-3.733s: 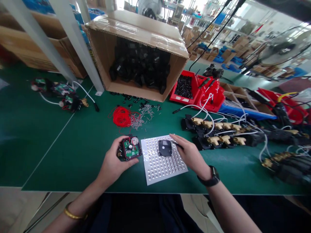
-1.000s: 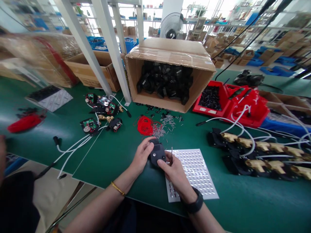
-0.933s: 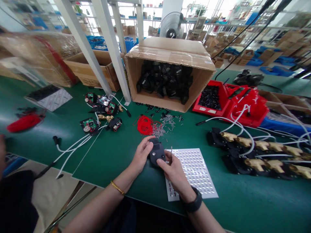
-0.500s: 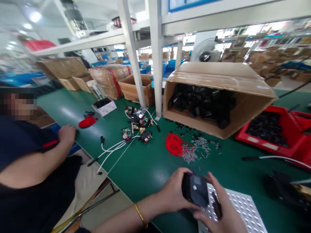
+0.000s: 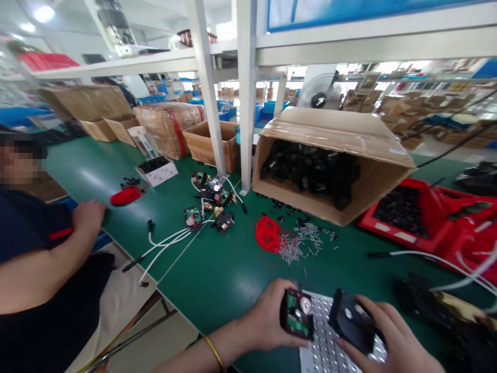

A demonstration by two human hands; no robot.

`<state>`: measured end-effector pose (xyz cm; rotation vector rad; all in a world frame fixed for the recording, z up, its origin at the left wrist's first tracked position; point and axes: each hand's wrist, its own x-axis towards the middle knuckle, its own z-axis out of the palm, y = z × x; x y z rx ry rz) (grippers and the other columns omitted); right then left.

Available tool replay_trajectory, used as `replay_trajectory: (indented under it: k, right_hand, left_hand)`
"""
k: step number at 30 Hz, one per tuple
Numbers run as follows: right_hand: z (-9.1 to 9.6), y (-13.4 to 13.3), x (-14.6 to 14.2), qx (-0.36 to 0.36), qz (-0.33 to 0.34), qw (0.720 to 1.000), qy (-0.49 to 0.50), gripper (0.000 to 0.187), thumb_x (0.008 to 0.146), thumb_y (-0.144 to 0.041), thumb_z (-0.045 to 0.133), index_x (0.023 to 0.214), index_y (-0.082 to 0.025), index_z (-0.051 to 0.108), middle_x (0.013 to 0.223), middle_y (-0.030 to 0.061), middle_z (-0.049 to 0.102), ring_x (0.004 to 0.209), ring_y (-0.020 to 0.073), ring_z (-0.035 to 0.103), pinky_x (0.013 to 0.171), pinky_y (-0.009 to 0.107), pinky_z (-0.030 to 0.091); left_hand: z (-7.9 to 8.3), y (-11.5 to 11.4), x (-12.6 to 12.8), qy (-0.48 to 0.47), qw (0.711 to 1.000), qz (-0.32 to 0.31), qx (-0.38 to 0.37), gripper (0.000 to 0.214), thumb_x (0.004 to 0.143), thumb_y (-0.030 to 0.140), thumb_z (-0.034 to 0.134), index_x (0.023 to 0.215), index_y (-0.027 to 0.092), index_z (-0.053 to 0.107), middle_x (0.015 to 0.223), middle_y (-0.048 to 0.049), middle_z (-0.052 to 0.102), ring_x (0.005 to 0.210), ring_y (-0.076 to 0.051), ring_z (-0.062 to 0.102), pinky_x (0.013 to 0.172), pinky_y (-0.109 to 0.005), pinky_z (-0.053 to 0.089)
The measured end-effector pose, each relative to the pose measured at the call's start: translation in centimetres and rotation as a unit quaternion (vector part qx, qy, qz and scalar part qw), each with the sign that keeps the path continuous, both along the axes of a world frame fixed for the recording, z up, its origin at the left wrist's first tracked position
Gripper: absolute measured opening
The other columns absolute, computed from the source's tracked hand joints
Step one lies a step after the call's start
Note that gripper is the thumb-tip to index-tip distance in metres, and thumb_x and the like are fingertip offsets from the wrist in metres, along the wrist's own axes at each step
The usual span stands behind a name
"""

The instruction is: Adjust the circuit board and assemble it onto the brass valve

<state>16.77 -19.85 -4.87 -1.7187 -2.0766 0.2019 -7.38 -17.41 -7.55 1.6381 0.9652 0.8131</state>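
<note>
My left hand (image 5: 267, 316) is closed around a black housing half with a green circuit board (image 5: 298, 313) showing inside it. In my right hand (image 5: 396, 336) is a black plastic cover (image 5: 355, 321), pinched by its edges. The two pieces are apart, held side by side above a metal plate with rows of raised bumps (image 5: 324, 300). Beyond my hands lie a coil of thin red wire (image 5: 267, 234) and a scatter of small grey pins (image 5: 291, 249).
An open cardboard box (image 5: 373, 194) of black parts lies on its side. Red bins (image 5: 407, 235) stand to the right, near white cables. Board assemblies (image 5: 193, 216) with white cables lie centre left. A co-worker (image 5: 46, 243) sits at the left, one hand on the table.
The black cover has come away from the board housing. My right hand has moved right with it, leaving the circuit board exposed in my left hand. The view has shifted slightly.
</note>
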Motion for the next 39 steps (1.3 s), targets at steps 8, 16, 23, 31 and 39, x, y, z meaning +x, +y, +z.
replay_trajectory:
  k: [8, 16, 23, 31, 39]
  right_hand:
    - [0.4, -3.6, -1.6, 0.06, -0.167, 0.939, 0.293, 0.036, 0.089, -0.043, 0.041, 0.08, -0.018, 0.064, 0.105, 0.0116, 0.058, 0.094, 0.0265, 0.057, 0.078, 0.04, 0.045]
    - [2.5, -4.8, -8.0, -0.108, -0.132, 0.72, 0.673, 0.036, 0.09, -0.047, 0.045, 0.089, -0.018, 0.065, 0.073, 0.0062, 0.07, 0.063, 0.0182, 0.066, 0.059, 0.032, 0.053]
    - [1.6, -4.3, -9.8, -0.025, -0.154, 0.748, 0.646, 0.009, 0.072, -0.019, 0.071, 0.078, -0.02, 0.065, 0.071, 0.0023, 0.072, 0.06, 0.0159, 0.068, 0.058, 0.025, 0.056]
    - [1.2, -4.5, -9.9, -0.001, -0.163, 0.806, 0.569, 0.007, 0.071, -0.02, 0.072, 0.078, -0.021, 0.069, 0.07, 0.0015, 0.069, 0.063, 0.0167, 0.067, 0.059, 0.028, 0.056]
    - [1.4, -4.9, -10.0, 0.013, -0.156, 0.829, 0.537, 0.005, 0.074, -0.02, 0.07, 0.079, -0.021, 0.068, 0.072, 0.0017, 0.069, 0.064, 0.0165, 0.067, 0.061, 0.029, 0.056]
  left_hand:
    - [1.7, -0.3, 0.4, -0.028, 0.997, 0.051, -0.055, 0.061, 0.063, 0.014, 0.07, 0.114, 0.021, 0.037, 0.109, -0.005, 0.053, 0.096, -0.02, 0.056, 0.085, -0.037, 0.047]
    - [-0.6, -1.0, 0.2, -0.025, 0.996, 0.084, 0.005, 0.068, 0.062, 0.024, 0.077, 0.117, 0.022, 0.037, 0.117, -0.0077, 0.045, 0.11, -0.024, 0.051, 0.097, -0.043, 0.04]
    - [-1.5, -1.1, 0.1, -0.053, 0.994, 0.095, 0.02, 0.071, 0.059, 0.028, 0.081, 0.117, 0.024, 0.039, 0.119, -0.0078, 0.043, 0.115, -0.027, 0.048, 0.099, -0.043, 0.038]
    - [-1.8, -1.1, 0.1, -0.052, 0.993, 0.1, 0.018, 0.071, 0.059, 0.03, 0.081, 0.117, 0.024, 0.04, 0.121, -0.009, 0.042, 0.117, -0.028, 0.046, 0.1, -0.044, 0.037]
    - [-1.9, -1.2, 0.0, -0.049, 0.994, 0.098, 0.028, 0.072, 0.059, 0.03, 0.081, 0.118, 0.024, 0.041, 0.122, -0.0093, 0.042, 0.119, -0.029, 0.045, 0.102, -0.044, 0.035]
